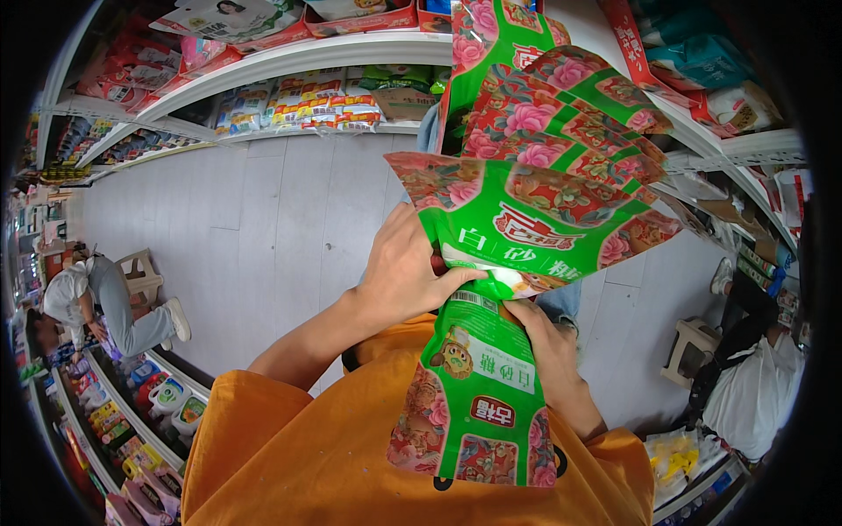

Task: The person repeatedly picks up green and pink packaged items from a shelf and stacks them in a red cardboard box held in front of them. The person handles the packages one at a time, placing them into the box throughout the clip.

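In front of my chest, my left hand (402, 273) grips the left side of a green plastic pouch (520, 217) with red floral print and writing, its thumb pressed along the lower edge. My right hand (551, 348) holds the same bundle from the right, just below. A second green floral pouch (490, 394) hangs from between my hands against my orange shirt, its print upside down. Whether the two pouches are joined is hidden by my fingers. Just beyond them, several matching floral pouches (526, 121) fan out in a stack near the shelf.
White shelves (289, 59) with packets and red display boxes curve across the far side. At left a person (112, 309) crouches by a beige stool (141, 276). Another person (743, 335) is at right, near a stool (687, 352). Detergent bottles (171, 398) line a low shelf.
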### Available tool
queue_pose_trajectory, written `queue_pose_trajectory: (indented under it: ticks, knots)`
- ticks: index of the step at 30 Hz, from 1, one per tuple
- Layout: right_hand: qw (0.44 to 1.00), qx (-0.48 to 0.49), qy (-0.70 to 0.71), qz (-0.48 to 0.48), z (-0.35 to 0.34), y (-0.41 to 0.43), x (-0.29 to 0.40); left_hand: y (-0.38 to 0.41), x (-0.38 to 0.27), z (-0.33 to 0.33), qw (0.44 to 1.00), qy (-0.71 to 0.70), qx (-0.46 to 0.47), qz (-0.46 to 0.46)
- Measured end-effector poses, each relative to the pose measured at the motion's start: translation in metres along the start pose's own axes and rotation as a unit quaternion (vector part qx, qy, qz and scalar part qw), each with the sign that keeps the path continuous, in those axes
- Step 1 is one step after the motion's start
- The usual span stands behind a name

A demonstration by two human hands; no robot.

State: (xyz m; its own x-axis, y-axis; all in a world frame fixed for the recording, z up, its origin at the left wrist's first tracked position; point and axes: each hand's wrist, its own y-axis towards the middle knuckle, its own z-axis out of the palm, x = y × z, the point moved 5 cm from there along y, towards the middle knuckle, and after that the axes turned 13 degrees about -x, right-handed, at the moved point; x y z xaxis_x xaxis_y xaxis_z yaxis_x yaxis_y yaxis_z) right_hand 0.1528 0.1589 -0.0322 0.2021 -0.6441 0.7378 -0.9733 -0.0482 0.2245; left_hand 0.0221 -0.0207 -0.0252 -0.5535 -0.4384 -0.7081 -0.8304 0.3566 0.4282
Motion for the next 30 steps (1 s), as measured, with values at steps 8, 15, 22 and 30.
queue_pose_trajectory:
  ticks: [8,15,22,30]
  knots:
    - [0.999,-0.026,0.037,-0.003,0.005,-0.011,-0.015,0.004,-0.002,0.0,1.0,0.006,-0.007,0.01]
    - [0.734,-0.165,0.534,0.385,-0.025,-0.063,-0.039,0.006,0.0,0.001,1.0,-0.003,-0.001,-0.001]
    - [0.736,-0.209,0.5,0.406,-0.035,-0.05,-0.038,0.005,0.002,0.002,1.0,-0.011,-0.01,0.001]
    - [0.657,-0.26,0.624,0.335,-0.037,-0.057,-0.063,0.008,-0.004,-0.001,1.0,-0.016,-0.003,0.004]
